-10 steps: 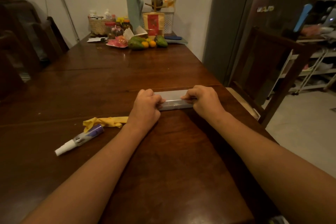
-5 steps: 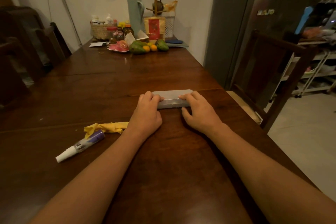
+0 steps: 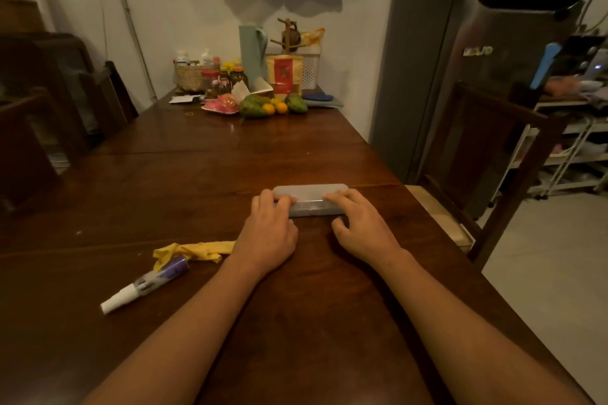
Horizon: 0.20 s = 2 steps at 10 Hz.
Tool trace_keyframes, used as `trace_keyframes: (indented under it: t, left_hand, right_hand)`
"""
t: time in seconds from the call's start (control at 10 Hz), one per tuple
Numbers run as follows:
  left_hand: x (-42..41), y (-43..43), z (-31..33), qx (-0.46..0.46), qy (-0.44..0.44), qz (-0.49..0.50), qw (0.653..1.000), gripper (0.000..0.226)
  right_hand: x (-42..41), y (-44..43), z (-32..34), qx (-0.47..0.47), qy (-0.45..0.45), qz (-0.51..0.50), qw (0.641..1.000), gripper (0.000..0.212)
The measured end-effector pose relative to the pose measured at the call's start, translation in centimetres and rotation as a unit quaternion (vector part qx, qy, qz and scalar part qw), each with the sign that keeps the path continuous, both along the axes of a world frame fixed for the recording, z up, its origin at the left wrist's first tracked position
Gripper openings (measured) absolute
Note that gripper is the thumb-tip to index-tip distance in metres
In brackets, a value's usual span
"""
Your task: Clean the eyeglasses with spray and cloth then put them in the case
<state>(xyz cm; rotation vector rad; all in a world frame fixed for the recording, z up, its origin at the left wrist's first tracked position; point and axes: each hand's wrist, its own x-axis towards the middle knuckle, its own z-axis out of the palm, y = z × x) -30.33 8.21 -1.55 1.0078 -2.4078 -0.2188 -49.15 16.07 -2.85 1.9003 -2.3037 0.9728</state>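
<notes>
Case (image 3: 311, 200): shut, flat on worktop (image 3: 296, 148), centre. Glasses not visible, presumably inside. Left hand (image 3: 269, 230) and right hand (image 3: 358, 227): fingers rest loosely on lid, not gripping. Cloth (image 3: 194, 250) and spray (image 3: 144, 288) lie left. Step: final closure, apparently complete. Next: lift hands clear.

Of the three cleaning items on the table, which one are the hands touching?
The grey translucent plastic case: both hands' fingers rest on it. The yellow cloth and white-capped purple spray bottle lie untouched, left.

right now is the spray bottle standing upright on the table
No, the spray bottle lies on its side on the table, beside the yellow cloth.
</notes>
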Motion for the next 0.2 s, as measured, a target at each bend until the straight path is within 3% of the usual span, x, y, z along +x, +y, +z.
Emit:
trace_keyframes:
  t: [0.1, 0.2]
  left_hand:
    - [0.3, 0.0, 0.3, 0.034, -0.026, 0.001, 0.999, 0.048]
    - [0.3, -0.2, 1.5, 0.078, 0.032, -0.012, 0.996, 0.048]
  right_hand:
    - [0.4, 0.1, 0.5, 0.000, 0.014, 0.004, 1.000, 0.045]
    - [-0.1, -0.1, 1.6, -0.029, -0.018, 0.006, 0.999, 0.043]
